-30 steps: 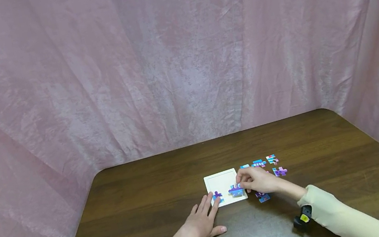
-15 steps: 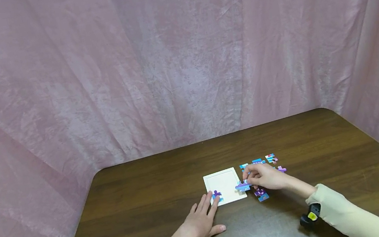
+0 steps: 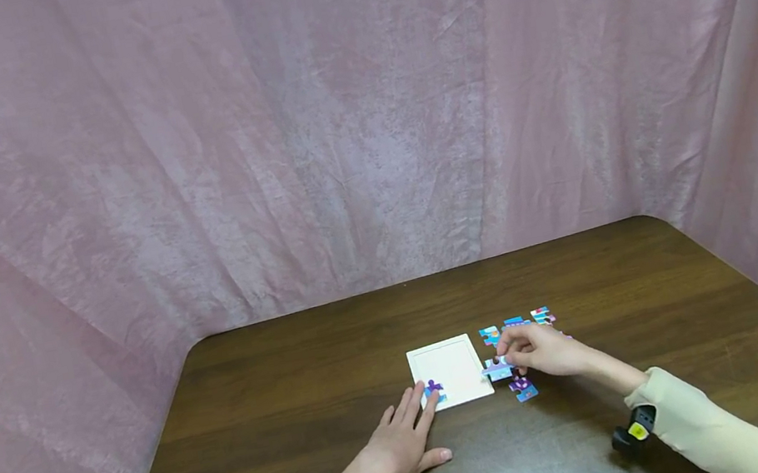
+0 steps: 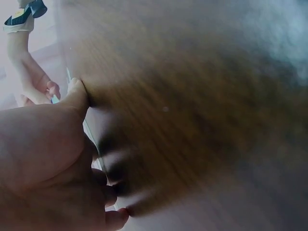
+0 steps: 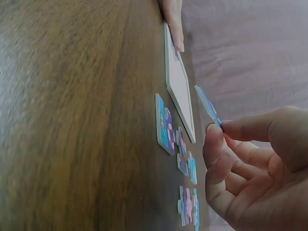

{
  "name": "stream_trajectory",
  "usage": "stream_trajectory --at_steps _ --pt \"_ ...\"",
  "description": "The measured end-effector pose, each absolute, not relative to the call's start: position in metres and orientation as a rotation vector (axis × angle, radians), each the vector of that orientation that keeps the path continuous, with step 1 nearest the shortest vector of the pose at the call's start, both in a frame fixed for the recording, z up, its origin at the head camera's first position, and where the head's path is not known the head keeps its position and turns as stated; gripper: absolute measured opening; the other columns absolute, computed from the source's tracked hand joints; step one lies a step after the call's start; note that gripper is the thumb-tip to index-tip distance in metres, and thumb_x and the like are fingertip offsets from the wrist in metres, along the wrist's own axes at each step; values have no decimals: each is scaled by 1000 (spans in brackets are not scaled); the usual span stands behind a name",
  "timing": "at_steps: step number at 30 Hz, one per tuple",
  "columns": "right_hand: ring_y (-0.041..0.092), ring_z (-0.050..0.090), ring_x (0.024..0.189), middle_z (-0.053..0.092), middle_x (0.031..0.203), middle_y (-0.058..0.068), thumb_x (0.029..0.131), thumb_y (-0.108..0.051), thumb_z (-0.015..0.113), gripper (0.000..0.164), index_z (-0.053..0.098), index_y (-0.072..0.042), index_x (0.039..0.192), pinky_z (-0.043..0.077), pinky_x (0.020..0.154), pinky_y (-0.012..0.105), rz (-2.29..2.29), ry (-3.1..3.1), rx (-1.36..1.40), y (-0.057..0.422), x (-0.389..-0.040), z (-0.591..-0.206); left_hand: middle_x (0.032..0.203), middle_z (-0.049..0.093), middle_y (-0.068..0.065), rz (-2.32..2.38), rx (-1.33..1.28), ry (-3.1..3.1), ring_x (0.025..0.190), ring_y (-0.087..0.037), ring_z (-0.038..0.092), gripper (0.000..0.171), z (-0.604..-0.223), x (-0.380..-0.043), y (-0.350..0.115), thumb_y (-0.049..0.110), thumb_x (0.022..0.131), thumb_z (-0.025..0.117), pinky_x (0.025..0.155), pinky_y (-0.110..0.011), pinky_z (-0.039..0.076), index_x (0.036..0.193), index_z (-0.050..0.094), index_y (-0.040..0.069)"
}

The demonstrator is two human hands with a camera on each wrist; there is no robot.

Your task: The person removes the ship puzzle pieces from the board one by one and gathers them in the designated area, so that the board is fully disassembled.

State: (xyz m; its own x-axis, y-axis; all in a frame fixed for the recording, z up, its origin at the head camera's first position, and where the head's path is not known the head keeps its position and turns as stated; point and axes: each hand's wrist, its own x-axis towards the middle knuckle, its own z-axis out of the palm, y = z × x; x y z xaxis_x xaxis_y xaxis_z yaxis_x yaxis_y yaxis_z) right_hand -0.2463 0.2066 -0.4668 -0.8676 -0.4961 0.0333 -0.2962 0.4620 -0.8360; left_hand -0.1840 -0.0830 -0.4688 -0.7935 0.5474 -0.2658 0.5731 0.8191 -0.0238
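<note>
My right hand (image 3: 545, 351) pinches a blue and purple jigsaw piece (image 5: 206, 102) between thumb and fingertips. The piece is raised and tilted at the right edge of a white square puzzle tray (image 3: 457, 365). At the tray's lower left corner lies a purple and blue jigsaw piece (image 3: 434, 388), partly hidden by fingers. My left hand (image 3: 396, 441) rests with spread, straight fingers on that corner, its thumb out to the side on the table. In the left wrist view, the left hand (image 4: 43, 154) covers most of the tray.
Several loose jigsaw pieces lie right of the tray, among them a purple and blue piece (image 3: 523, 388), a light blue piece (image 3: 490, 334) and a red-striped piece (image 3: 542, 315). My right hand hides some others. A pink curtain (image 3: 359, 122) hangs behind the brown wooden table (image 3: 284, 388).
My right hand has moved right with the pinched jigsaw piece, from over the tray to its right edge, and the piece has tilted. My left hand has stayed in place.
</note>
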Motion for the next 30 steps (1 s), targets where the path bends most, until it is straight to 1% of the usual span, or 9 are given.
stream_trajectory --at_steps 6,14,19,30 --pt "15 61 66 66 84 10 93 -2 57 8 60 3 98 54 62 30 -1344 2507 -673 215 -246 -471 163 13 -10 -170 859 2750 149 -25 22 79 -468 -184 -82 61 94 41 114 -45 34 155 18 16" --pt "13 59 64 64 76 7 94 -4 57 8 59 3 98 46 54 22 -1322 2514 -618 225 -243 -474 162 13 -10 -179 849 2756 148 -25 22 79 -468 -183 -82 61 94 41 114 -44 34 155 18 17" --pt "13 58 64 63 75 7 95 -5 56 8 60 1 98 46 53 23 -1312 2524 -594 230 -241 -474 162 13 -10 -186 850 2761 148 -25 22 79 -468 -183 -82 61 94 40 114 -44 34 155 18 16" --pt "11 57 64 61 79 9 95 -4 54 10 59 4 100 46 52 23 -1320 2536 -593 237 -235 -470 162 15 -11 -188 850 2771 148 -24 23 79 -468 -183 -83 61 94 40 114 -43 35 155 19 15"
